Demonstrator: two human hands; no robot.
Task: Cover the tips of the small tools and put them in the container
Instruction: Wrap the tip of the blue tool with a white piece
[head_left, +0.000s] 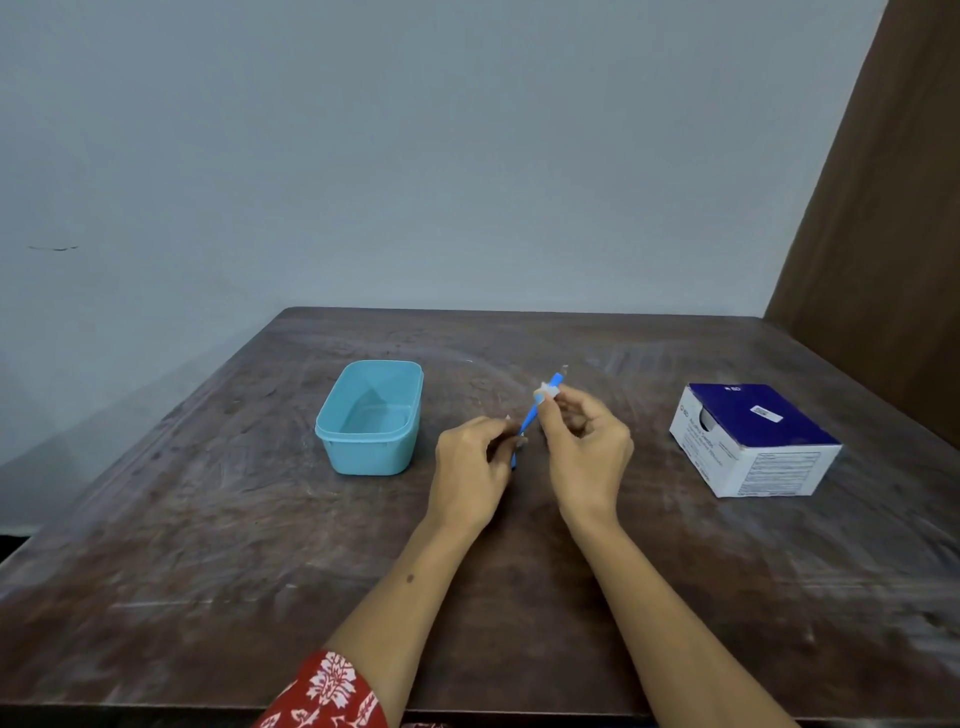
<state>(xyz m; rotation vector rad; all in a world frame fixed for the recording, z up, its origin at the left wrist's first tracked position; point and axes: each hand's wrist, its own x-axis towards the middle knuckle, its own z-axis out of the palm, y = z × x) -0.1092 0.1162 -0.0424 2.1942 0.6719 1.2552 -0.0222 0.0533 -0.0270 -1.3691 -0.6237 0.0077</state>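
Holding between both hands, above the table (218, 545) and just right of the container (370, 417): one small tool (531, 415), blue, thin, tilted up to the right. Left hand (470, 467) — fingers curled, pinching the lower end. Right hand (584, 441) — fingertips pinched near the upper end, on a pale whitish piece there, probably the tip cover; too small to tell if seated. Container: light blue, open-topped, nothing visible inside. Box (753, 441), blue and white, well off to the right. Handling, as judged: very light, slender, stiff plastic, likely sharp or delicate at the tip, smooth enough to slip. Best taken by the shaft well below the tip, cover pressed on along the axis — no sideways bending.
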